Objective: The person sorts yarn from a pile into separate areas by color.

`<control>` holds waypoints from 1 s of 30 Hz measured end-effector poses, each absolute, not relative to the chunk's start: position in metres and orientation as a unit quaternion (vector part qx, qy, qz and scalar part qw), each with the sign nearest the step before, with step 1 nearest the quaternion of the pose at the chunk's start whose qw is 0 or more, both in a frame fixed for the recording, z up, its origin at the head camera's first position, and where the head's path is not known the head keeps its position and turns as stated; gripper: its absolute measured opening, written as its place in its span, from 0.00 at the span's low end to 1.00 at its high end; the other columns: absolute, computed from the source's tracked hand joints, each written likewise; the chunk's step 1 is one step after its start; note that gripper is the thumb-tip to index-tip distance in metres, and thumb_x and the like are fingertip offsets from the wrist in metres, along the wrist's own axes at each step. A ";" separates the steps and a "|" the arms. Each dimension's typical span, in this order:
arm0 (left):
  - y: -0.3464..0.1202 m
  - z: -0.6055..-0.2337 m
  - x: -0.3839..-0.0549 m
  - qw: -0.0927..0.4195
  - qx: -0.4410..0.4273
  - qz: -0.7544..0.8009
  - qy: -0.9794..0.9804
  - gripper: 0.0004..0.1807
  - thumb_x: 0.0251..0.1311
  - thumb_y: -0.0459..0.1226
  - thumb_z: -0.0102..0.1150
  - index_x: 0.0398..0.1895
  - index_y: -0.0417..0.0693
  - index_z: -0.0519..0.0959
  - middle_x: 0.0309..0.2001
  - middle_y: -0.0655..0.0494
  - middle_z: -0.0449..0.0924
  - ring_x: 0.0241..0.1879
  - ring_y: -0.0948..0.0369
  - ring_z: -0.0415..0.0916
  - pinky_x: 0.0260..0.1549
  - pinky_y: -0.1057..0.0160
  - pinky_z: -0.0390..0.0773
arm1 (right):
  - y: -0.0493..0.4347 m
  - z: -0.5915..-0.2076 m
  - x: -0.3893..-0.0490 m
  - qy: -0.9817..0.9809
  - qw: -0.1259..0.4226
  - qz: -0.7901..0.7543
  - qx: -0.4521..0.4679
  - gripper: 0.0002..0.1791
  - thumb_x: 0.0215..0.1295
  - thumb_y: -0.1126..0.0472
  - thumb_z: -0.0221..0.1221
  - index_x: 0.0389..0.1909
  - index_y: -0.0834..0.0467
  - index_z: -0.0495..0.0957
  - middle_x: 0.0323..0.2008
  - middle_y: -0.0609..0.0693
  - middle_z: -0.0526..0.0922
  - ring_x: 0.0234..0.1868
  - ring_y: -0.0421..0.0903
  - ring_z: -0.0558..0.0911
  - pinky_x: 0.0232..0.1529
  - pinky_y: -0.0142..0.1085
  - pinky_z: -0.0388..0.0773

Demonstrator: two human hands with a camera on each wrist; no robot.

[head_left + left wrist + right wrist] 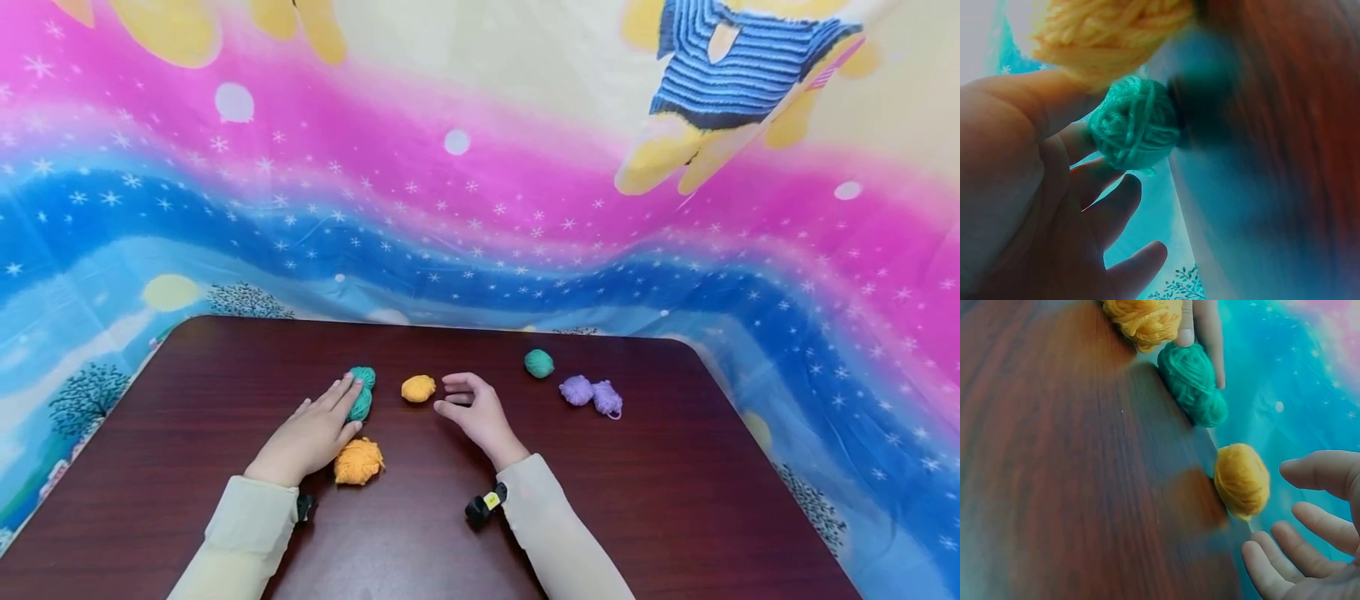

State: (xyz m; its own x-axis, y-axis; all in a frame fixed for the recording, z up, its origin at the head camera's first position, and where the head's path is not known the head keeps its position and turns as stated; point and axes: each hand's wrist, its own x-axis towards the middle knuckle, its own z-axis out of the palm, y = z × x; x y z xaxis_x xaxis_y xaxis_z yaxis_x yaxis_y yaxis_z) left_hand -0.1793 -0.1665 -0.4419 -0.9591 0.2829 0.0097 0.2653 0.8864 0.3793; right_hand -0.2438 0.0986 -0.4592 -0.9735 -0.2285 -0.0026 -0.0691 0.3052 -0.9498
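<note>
My left hand lies with its fingers extended against green yarn that shows two rounded lumps. In the left wrist view the thumb and fingers spread around one side of it without curling over. Just below that thumb sits a larger orange-yellow ball of yarn. A smaller yellow ball of yarn stands between the two hands. To its right my right hand hovers with loosely bent, parted fingers. The right wrist view shows a gap between those fingertips and the yellow ball; nothing is in this hand.
Farther right on the dark wooden table are a green ball of yarn and two purple balls of yarn side by side. A colourful printed cloth hangs along the table's far edge and sides.
</note>
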 end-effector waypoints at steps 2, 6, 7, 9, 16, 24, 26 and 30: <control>-0.166 -0.442 -0.179 0.022 0.141 0.191 0.971 0.36 0.75 0.41 0.54 0.79 0.37 0.56 0.78 0.36 0.51 0.76 0.39 0.52 0.68 0.31 0.57 | 0.094 -0.460 -0.247 0.809 0.069 -0.577 -0.086 0.25 0.61 0.61 0.71 0.59 0.60 0.79 0.54 0.57 0.81 0.53 0.54 0.83 0.51 0.44 0.84; -0.166 -0.443 -0.179 0.018 0.142 0.190 0.971 0.35 0.75 0.41 0.54 0.79 0.37 0.56 0.78 0.36 0.52 0.76 0.39 0.53 0.68 0.31 0.58 | 0.085 -0.462 -0.251 0.816 0.074 -0.568 -0.076 0.28 0.59 0.60 0.73 0.61 0.59 0.77 0.57 0.56 0.80 0.55 0.55 0.82 0.52 0.45 0.83; -0.166 -0.443 -0.179 0.018 0.142 0.189 0.971 0.35 0.75 0.41 0.54 0.79 0.37 0.56 0.78 0.36 0.52 0.76 0.39 0.53 0.68 0.31 0.58 | 0.083 -0.462 -0.252 0.818 0.077 -0.565 -0.075 0.29 0.59 0.60 0.73 0.61 0.59 0.77 0.58 0.56 0.79 0.55 0.55 0.81 0.53 0.45 0.83; -0.166 -0.443 -0.179 0.018 0.142 0.190 0.971 0.35 0.75 0.41 0.54 0.79 0.37 0.56 0.78 0.36 0.52 0.76 0.39 0.52 0.68 0.31 0.58 | 0.079 -0.463 -0.253 0.823 0.080 -0.557 -0.071 0.30 0.58 0.59 0.73 0.62 0.59 0.76 0.59 0.56 0.79 0.56 0.55 0.80 0.54 0.46 0.82; -0.166 -0.443 -0.180 0.022 0.140 0.189 0.972 0.36 0.75 0.42 0.54 0.79 0.38 0.56 0.78 0.36 0.51 0.76 0.39 0.52 0.68 0.31 0.57 | 0.069 -0.465 -0.257 0.848 0.077 -0.520 -0.071 0.32 0.58 0.56 0.74 0.63 0.58 0.76 0.58 0.54 0.80 0.52 0.52 0.78 0.52 0.46 0.80; -0.166 -0.442 -0.179 0.024 0.138 0.191 0.972 0.36 0.75 0.42 0.54 0.79 0.38 0.56 0.78 0.36 0.51 0.76 0.39 0.52 0.68 0.31 0.57 | 0.058 -0.466 -0.259 0.862 0.056 -0.498 -0.075 0.32 0.56 0.56 0.75 0.61 0.62 0.76 0.55 0.56 0.80 0.49 0.51 0.80 0.49 0.43 0.81; -0.166 -0.442 -0.179 0.023 0.138 0.191 0.972 0.36 0.75 0.42 0.54 0.79 0.37 0.56 0.78 0.36 0.51 0.76 0.39 0.52 0.68 0.31 0.57 | 0.056 -0.465 -0.259 0.866 0.050 -0.492 -0.076 0.32 0.56 0.57 0.75 0.60 0.62 0.77 0.54 0.55 0.80 0.49 0.51 0.80 0.49 0.41 0.81; -0.165 -0.442 -0.179 0.019 0.140 0.190 0.972 0.35 0.75 0.41 0.54 0.79 0.37 0.56 0.78 0.36 0.52 0.76 0.39 0.52 0.68 0.31 0.58 | 0.054 -0.463 -0.258 0.872 0.036 -0.483 -0.076 0.31 0.55 0.57 0.75 0.58 0.63 0.78 0.51 0.55 0.81 0.47 0.50 0.80 0.48 0.41 0.82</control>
